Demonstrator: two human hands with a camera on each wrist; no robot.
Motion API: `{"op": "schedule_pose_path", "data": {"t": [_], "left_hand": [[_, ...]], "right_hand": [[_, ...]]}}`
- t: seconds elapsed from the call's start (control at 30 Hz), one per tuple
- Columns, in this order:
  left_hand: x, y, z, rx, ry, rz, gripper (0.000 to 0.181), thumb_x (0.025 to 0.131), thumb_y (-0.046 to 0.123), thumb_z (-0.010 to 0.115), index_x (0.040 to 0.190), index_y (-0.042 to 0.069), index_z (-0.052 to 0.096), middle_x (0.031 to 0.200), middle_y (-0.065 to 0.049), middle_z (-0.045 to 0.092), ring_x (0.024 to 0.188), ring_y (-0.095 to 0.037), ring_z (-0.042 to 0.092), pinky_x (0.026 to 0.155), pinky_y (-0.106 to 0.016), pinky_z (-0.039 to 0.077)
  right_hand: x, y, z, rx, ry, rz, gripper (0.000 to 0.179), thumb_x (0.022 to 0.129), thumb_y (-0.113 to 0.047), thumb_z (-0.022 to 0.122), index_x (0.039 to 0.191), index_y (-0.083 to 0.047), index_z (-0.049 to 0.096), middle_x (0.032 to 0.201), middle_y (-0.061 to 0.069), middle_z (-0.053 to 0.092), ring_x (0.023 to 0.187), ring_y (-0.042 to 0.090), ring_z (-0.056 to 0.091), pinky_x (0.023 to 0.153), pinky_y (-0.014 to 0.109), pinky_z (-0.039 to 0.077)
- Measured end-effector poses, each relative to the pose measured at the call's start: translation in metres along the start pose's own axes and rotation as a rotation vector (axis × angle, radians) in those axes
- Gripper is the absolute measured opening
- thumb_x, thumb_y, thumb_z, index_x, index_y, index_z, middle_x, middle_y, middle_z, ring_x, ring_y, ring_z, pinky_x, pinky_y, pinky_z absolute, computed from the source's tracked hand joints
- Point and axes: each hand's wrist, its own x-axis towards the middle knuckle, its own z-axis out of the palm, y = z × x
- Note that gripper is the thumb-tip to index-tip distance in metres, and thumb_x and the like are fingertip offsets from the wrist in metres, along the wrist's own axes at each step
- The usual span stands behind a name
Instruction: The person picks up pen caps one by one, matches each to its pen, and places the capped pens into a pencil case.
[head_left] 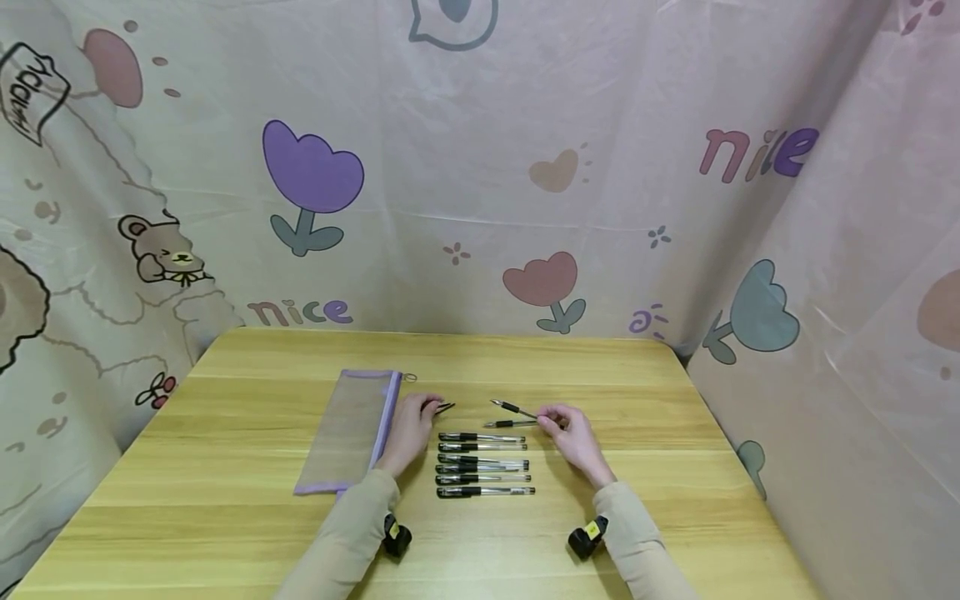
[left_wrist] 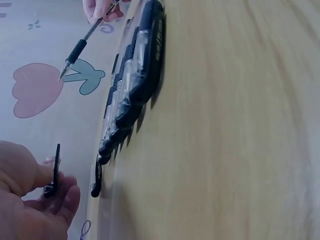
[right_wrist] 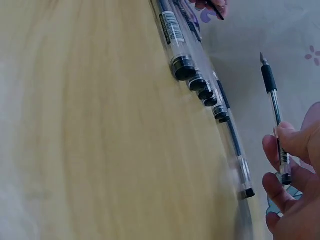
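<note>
My left hand (head_left: 411, 429) is just right of the mesh pouch, its fingertips pinching a small pen cap (left_wrist: 55, 172) with a dark clip. The right hand (head_left: 573, 437) pinches the rear of an uncapped gel pen (right_wrist: 275, 100) between thumb and fingers. That pen's metal tip points away to the upper left, toward the other hand. Close below it lies a second pen (head_left: 510, 424) with a black grip. Between the two hands, several clear pens with black caps (head_left: 483, 492) lie in a row, roughly parallel.
A translucent mesh zip pouch (head_left: 345, 429) with purple edging lies flat left of the pens, its ring pull (head_left: 409, 377) at the top corner. Everything lies on a wood-grain table (head_left: 225, 467). A printed curtain (head_left: 450, 167) hangs behind and at both sides.
</note>
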Motion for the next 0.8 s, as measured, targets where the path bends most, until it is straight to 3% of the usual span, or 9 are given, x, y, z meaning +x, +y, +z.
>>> {"op": "schedule_pose_path", "data": {"t": [0.13,0.23,0.4,0.53,0.8], "left_hand": [[-0.002,0.001,-0.001,-0.065,0.009,-0.020,0.021,0.100,0.001,0.055,0.115,-0.003,0.069,0.112,-0.020,0.069,0.107,-0.036,0.062,0.096,-0.049,0.050],[-0.002,0.003,-0.001,-0.116,0.023,-0.037,0.020,0.099,0.004,0.059,0.114,-0.002,0.070,0.108,-0.018,0.071,0.096,-0.027,0.065,0.086,-0.036,0.054],[-0.002,0.009,-0.003,-0.237,0.000,-0.072,0.017,0.096,0.010,0.065,0.109,-0.001,0.071,0.098,-0.018,0.073,0.078,-0.018,0.065,0.069,-0.018,0.053],[-0.002,0.013,-0.004,-0.296,-0.028,-0.046,0.017,0.095,0.009,0.067,0.107,-0.001,0.072,0.097,-0.020,0.073,0.078,-0.019,0.068,0.070,-0.018,0.055],[-0.004,0.017,-0.003,-0.292,-0.075,0.016,0.017,0.094,0.007,0.068,0.109,0.000,0.072,0.097,-0.018,0.074,0.078,-0.018,0.069,0.072,-0.021,0.057]], "right_hand": [[0.000,-0.003,0.000,0.018,0.008,-0.019,0.013,0.094,-0.010,0.067,0.104,-0.005,0.074,0.098,0.009,0.073,0.093,0.016,0.061,0.088,0.031,0.048],[0.000,-0.006,-0.001,0.062,0.025,-0.020,0.014,0.095,-0.011,0.067,0.105,-0.005,0.074,0.105,0.011,0.074,0.100,0.018,0.063,0.094,0.035,0.049],[0.000,-0.012,-0.001,0.162,0.040,0.008,0.018,0.096,-0.013,0.067,0.110,-0.003,0.073,0.111,0.016,0.072,0.098,0.020,0.063,0.088,0.028,0.050],[-0.001,-0.017,-0.002,0.211,0.054,0.022,0.023,0.097,-0.014,0.067,0.114,-0.001,0.071,0.118,0.018,0.071,0.096,0.018,0.062,0.083,0.022,0.049],[-0.002,-0.022,-0.002,0.218,0.074,0.012,0.025,0.096,-0.016,0.067,0.114,0.001,0.070,0.117,0.016,0.072,0.096,0.008,0.058,0.088,0.026,0.045]]}}
